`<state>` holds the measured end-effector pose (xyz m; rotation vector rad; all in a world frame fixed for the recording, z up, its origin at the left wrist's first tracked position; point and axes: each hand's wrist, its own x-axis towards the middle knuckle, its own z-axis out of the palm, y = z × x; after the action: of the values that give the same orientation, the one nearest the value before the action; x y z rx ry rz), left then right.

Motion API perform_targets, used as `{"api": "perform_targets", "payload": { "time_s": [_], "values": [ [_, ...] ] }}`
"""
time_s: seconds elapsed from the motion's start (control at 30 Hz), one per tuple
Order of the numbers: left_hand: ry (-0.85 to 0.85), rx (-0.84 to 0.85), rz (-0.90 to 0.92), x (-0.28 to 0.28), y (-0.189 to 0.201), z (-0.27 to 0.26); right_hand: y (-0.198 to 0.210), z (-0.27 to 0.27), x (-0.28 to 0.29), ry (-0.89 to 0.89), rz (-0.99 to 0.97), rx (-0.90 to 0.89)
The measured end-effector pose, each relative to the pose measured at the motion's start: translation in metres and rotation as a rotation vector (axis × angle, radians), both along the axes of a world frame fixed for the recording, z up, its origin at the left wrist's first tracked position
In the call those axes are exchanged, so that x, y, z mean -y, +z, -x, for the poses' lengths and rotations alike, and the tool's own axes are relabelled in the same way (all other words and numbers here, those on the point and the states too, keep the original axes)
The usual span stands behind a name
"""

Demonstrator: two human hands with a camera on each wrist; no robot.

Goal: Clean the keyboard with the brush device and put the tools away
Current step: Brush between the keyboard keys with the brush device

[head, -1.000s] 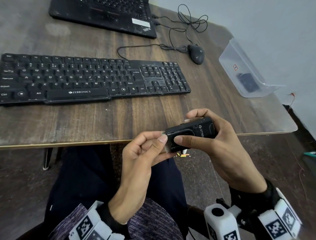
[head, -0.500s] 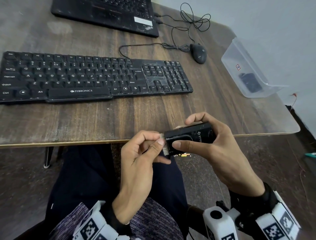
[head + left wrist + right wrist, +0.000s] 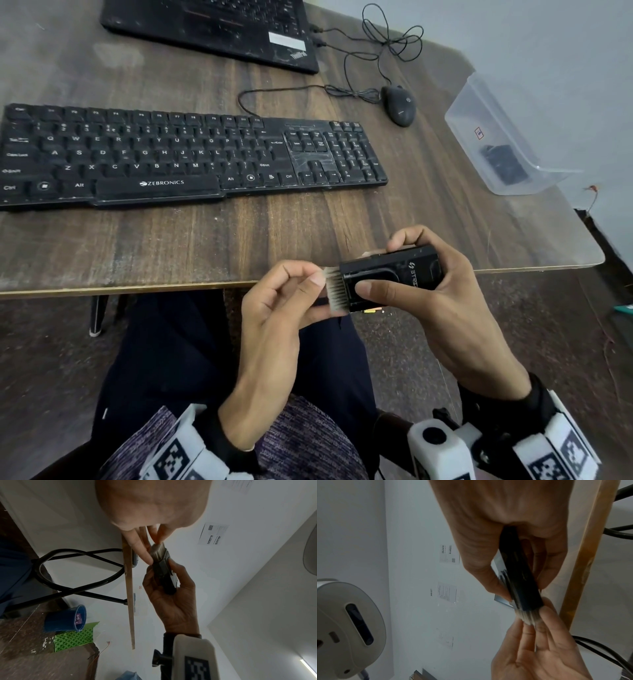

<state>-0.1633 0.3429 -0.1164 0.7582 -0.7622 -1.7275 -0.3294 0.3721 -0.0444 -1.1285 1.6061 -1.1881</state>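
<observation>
Right hand [image 3: 442,301] grips the black brush device [image 3: 388,277] round its body, thumb across the near face, fingers curled over the far edge; device held level in the air just off the near edge of the table [image 3: 239,240], above the lap. Left hand [image 3: 284,301] pinches the pale bristles [image 3: 334,289] that stick out of the device's left end, thumb and forefinger curled onto the tuft; right wrist view confirms fingertips on the bristle tips. Keyboard [image 3: 178,157] lies untouched on the table, well apart from both hands, dust visible on it. Clear plastic box [image 3: 496,137] sits at the far right of the table with a dark item inside; mouse [image 3: 399,104] and laptop [image 3: 212,27] beyond the keyboard. Judgement: step in hand is readying the brush, bristles being drawn out or checked; cleaning not yet begun. Next move calls for the left hand to let go, the right to carry the device forward to the keyboard, bristles down, and sweep along the key rows.
</observation>
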Motion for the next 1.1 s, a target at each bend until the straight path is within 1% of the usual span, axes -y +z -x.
{"api": "perform_targets", "payload": {
  "time_s": [0.13,0.2,0.27,0.33,0.4,0.47,0.63,0.7,0.77,0.83,0.9,0.97,1.03,1.1],
  "values": [
    [-0.077,0.003,0.039,-0.004,0.001,-0.001,-0.003,0.001,0.001,-0.02,0.016,0.038],
    [-0.127,0.041,0.107,-0.003,0.003,-0.003,-0.003,0.003,0.002,-0.042,0.012,0.072],
    [-0.184,0.158,0.23,-0.001,0.007,-0.004,-0.002,0.007,0.004,-0.071,-0.002,0.088],
    [-0.225,0.323,0.366,0.006,0.016,-0.003,-0.002,0.012,0.008,-0.071,-0.004,0.087],
    [-0.19,0.454,0.489,0.017,0.024,0.0,-0.002,0.014,0.015,-0.06,0.019,0.115],
    [-0.135,0.549,0.59,0.03,0.031,0.001,0.002,0.013,0.022,-0.053,0.063,0.127],
    [-0.089,0.722,0.681,0.058,0.047,-0.006,0.022,0.02,0.044,-0.051,0.168,0.057],
    [-0.108,0.821,0.737,0.069,0.054,-0.015,0.03,0.032,0.062,-0.066,0.184,-0.017],
    [-0.174,0.996,0.788,0.083,0.067,-0.028,0.038,0.044,0.082,-0.067,0.186,-0.104],
    [-0.272,1.231,0.813,0.1,0.086,-0.044,0.045,0.053,0.102,-0.057,0.183,-0.174],
    [-0.365,1.464,0.8,0.124,0.109,-0.059,0.046,0.058,0.123,-0.059,0.179,-0.205],
    [-0.413,1.634,0.796,0.156,0.124,-0.068,0.043,0.057,0.142,-0.063,0.169,-0.233],
    [-0.482,1.804,0.772,0.189,0.127,-0.07,0.036,0.051,0.159,-0.061,0.141,-0.247],
    [-0.627,1.934,0.675,0.217,0.12,-0.067,0.027,0.04,0.173,-0.054,0.101,-0.256]
  ]
}}
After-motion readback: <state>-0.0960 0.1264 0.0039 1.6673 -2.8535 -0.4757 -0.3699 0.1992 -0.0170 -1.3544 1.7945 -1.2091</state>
